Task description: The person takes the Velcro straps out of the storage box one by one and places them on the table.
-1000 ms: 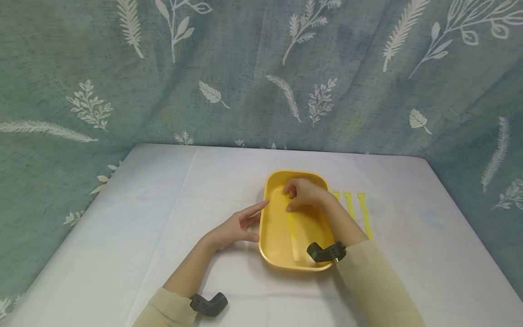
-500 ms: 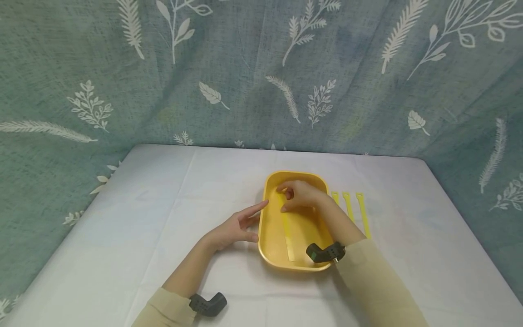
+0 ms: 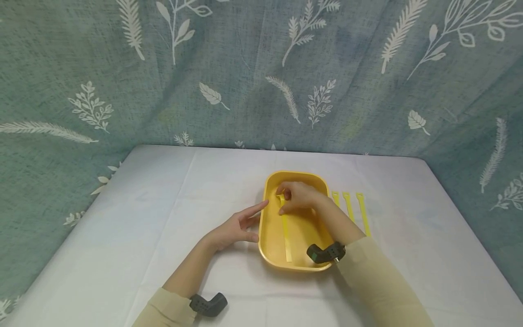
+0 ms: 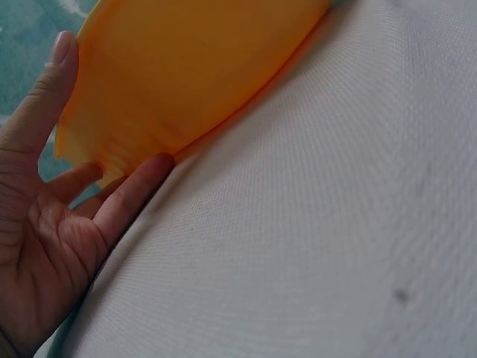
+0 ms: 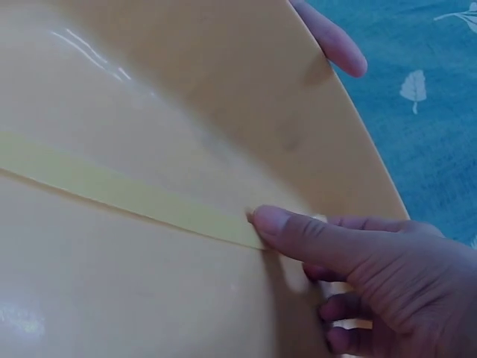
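Note:
A yellow-orange tray (image 3: pixel 273 254) with rounded corners lies on the white-covered table. Inside it, lengthwise along the left part of the floor, is a flat yellow plastic strip (image 3: pixel 287 240) with a wider head at the far end. My right hand (image 3: pixel 300 196) reaches into the tray and pinches the strip near that head; in the right wrist view the thumb (image 5: pixel 272 220) covers the strip's end. My left hand (image 3: pixel 237 228) rests against the tray's left side, fingers extended, with fingertips (image 4: pixel 160 164) low on the outer wall and the thumb up by the rim.
Outside the tray on the right, three similar yellow strips (image 3: pixel 362 213) lie side by side, partly hidden by the right forearm. Behind the table hangs a green leaf-patterned cloth (image 3: pixel 245 68). Each wrist carries a dark camera (image 3: pixel 209 305).
My right hand has shifted slightly left inside the tray, and the strip has moved left with it. The strip's head now shows between the fingers. My left hand has stayed put.

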Demonstrator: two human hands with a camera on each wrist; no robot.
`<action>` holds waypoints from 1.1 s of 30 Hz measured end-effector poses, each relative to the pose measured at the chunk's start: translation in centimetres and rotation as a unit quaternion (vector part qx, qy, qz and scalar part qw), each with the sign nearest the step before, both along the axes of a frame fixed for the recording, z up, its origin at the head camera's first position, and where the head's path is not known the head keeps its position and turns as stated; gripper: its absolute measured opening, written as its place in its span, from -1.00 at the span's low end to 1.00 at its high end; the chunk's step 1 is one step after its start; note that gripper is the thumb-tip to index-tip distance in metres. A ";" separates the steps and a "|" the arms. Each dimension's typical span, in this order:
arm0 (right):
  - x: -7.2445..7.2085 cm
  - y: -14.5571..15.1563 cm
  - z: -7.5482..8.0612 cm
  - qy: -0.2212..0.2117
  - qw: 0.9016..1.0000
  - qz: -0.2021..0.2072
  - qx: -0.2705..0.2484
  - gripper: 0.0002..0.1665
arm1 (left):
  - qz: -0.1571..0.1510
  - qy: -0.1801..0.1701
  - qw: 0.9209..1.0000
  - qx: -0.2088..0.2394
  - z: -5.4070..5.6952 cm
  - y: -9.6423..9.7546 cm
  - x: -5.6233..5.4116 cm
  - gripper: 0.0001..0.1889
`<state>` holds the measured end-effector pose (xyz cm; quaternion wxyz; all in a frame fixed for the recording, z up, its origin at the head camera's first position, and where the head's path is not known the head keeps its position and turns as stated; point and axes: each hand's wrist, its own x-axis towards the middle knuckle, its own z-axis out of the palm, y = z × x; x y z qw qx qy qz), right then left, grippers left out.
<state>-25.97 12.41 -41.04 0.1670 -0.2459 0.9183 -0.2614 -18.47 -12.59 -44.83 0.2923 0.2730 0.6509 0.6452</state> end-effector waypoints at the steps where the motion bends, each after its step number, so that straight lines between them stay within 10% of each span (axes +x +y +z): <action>1: 0.0 0.0 0.0 0.000 1.000 0.002 -0.004 -0.40 | 0.000 0.001 1.000 0.000 0.0 0.0 0.0 -0.03; 17: -0.3 0.1 0.1 -0.054 0.992 -0.009 -0.117 -0.55 | 0.000 0.000 1.000 0.000 0.0 0.0 -0.1 -0.02; 24: 0.0 0.1 0.5 -0.144 0.970 -0.050 -0.188 -0.30 | 0.009 -0.005 1.000 -0.015 0.1 0.1 0.0 -0.07; 33: 0.2 0.2 0.8 -0.157 0.954 -0.073 -0.245 -0.38 | 0.010 -0.001 1.000 -0.027 0.2 0.0 0.0 -0.06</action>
